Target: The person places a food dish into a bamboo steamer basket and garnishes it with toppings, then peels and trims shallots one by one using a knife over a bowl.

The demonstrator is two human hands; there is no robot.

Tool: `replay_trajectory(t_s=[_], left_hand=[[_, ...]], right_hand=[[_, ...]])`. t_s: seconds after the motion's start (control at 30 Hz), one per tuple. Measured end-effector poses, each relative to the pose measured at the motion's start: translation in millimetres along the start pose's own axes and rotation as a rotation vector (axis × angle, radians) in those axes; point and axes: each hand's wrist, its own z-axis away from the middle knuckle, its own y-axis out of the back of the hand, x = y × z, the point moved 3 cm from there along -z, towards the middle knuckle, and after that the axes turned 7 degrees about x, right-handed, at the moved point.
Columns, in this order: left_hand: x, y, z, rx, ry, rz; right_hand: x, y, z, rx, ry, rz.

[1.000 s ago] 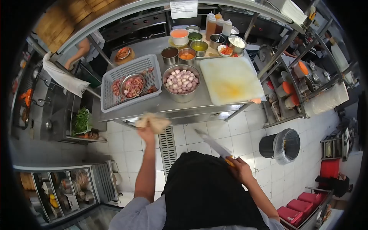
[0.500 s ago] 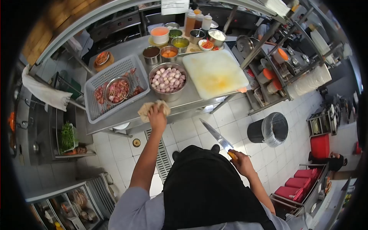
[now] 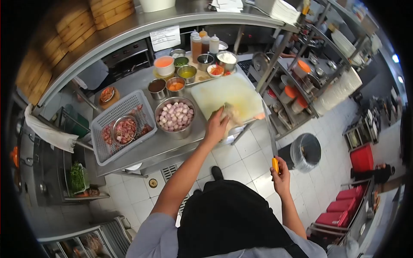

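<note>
My left hand is closed on a beige cloth, blurred by motion. It lies over the near part of a white cutting board with a yellow stain. In my right hand is a knife by its yellow handle, off the table's front edge. The long blade points up and away, seen nearly edge-on. Left of the board stands a metal pot of peeled shallots. Beyond it, a grey perforated basket contains a bowl of reddish pieces.
Metal pots of sauces and squeeze bottles line the table's back. A shelf rack is at the right, above a lined bin. A steel overshelf spans the far side. At far right, a person in black is partly visible.
My left hand and the cloth have moved right, from the table edge before the pot onto the board. My right hand has shifted right, and the knife has swung more upright. The view has tilted up.
</note>
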Motion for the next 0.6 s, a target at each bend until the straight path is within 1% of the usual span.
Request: replay_trajectory(t_s=[0.03, 0.07, 0.13, 0.17, 0.2, 0.23, 0.27, 0.33, 0.37, 0.43, 0.5, 0.53, 0.57, 0.6], left_hand=[[1.5, -3.7, -11.9, 0.098, -0.068, -0.138], [9.5, 0.7, -17.8, 0.111, -0.057, -0.151], [23.9, 14.2, -24.5, -0.103, 0.267, 0.151], [8.7, 9.0, -11.3, -0.166, 0.316, 0.418], [14.4, 15.4, -2.4, -0.267, 0.535, 0.567], [21.0, 21.8, 4.9, -0.275, 0.625, 0.608], [25.3, 29.9, 8.9, -0.241, 0.637, 0.589], [29.1, 41.4, 21.5, -0.244, 0.793, 0.677], [29.4, 45.8, 28.8, -0.215, 0.808, 0.665], [28.4, 58.6, 37.0, -0.028, 0.781, 0.644], [22.5, 71.3, 42.2, 0.077, 0.801, 0.653], [19.8, 79.1, 45.8, 0.146, 0.818, 0.672], [19.2, 87.4, 47.5, 0.178, 0.817, 0.664], [19.0, 95.0, 48.7, 0.180, 0.882, 0.644]], right_hand=[[2.1, -2.1, -9.4, -0.009, 0.028, -0.038], [0.3, -5.4, -18.6, -0.030, 0.031, -0.037], [-11.7, -16.3, -36.4, -0.029, 0.334, 0.045], [-8.3, -21.6, -48.3, -0.055, 0.453, 0.164], [-11.8, -34.1, -57.0, -0.098, 0.456, 0.134], [-18.7, -44.5, -62.6, -0.169, 0.504, 0.175], [-26.9, -53.4, -67.5, -0.235, 0.555, 0.223], [-37.7, -77.4, -77.5, -0.381, 0.596, 0.187], [-38.5, -88.2, -81.9, -0.447, 0.622, 0.169], [-39.9, -103.4, -90.4, -0.546, 0.667, 0.140], [-33.8, -118.1, -96.4, -0.751, 0.390, 0.158], [-40.2, -124.5, -99.4, -0.782, 0.404, 0.154], [-53.1, -129.6, -103.9, -0.763, 0.447, 0.151], [-67.8, -135.5, -108.5, -0.739, 0.490, 0.147]])
